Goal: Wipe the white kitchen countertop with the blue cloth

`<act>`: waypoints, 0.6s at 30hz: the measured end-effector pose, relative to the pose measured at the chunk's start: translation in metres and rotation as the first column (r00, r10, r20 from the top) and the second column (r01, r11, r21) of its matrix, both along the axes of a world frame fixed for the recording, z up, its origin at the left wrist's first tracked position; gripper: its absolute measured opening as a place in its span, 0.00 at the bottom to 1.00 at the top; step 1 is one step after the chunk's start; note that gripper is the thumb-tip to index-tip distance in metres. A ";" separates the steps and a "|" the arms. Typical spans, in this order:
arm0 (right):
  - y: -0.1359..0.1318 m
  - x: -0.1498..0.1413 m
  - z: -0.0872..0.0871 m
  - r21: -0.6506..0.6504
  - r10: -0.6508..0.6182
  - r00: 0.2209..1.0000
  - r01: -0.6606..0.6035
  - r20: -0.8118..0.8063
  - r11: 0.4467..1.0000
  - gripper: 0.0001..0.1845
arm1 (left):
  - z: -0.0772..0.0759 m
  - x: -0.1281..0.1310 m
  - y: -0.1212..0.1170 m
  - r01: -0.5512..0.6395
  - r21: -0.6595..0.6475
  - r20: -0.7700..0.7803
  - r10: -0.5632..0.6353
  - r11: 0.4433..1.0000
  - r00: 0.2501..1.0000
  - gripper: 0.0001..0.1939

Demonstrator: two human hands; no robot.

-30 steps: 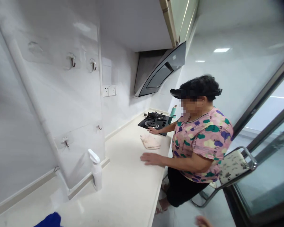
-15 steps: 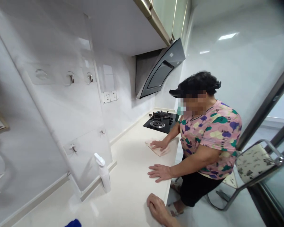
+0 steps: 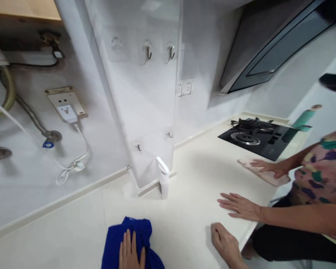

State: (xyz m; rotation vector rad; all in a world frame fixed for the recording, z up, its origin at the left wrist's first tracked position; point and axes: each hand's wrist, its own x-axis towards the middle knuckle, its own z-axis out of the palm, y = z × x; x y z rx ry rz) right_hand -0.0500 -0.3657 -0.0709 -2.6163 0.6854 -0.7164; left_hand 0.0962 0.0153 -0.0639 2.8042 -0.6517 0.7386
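Observation:
My left hand point(image 3: 131, 252) lies flat, fingers stretched out, on a blue cloth point(image 3: 116, 243) spread on the white countertop point(image 3: 190, 209) at the bottom of the view. My right hand point(image 3: 226, 244) rests near the counter's front edge with its fingers curled under, and I cannot see anything in it. A white spray bottle point(image 3: 163, 181) stands against the wall panel, beyond and between my hands.
A co-worker in a patterned shirt stands at the right, one hand point(image 3: 239, 205) flat on the counter, the other point(image 3: 268, 168) on a pink cloth point(image 3: 261, 172). A black gas hob point(image 3: 257, 139) and a green bottle point(image 3: 304, 119) lie beyond. Wall hooks, sockets and hoses are at left.
The view has swung left and down. My left hand on the blue cloth has come into sight, and my right hand now rests farther right on the counter. The co-worker's hand stays on the pink cloth.

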 end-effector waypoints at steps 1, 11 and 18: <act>0.001 -0.001 0.001 -0.021 -0.003 1.000 0.003 0.001 1.000 0.15 | 0.007 0.006 0.004 0.010 0.019 -0.028 -0.009 1.000 1.000 0.35; 0.002 -0.006 0.006 -0.034 0.039 0.999 -0.040 -0.031 0.999 0.13 | 0.049 0.090 -0.027 -0.171 -0.054 -0.389 0.137 0.984 0.911 0.28; 0.001 -0.009 0.011 0.050 0.050 0.997 -0.047 -0.064 0.998 0.13 | 0.053 0.156 -0.056 -0.182 -0.101 -0.394 0.128 0.978 0.910 0.26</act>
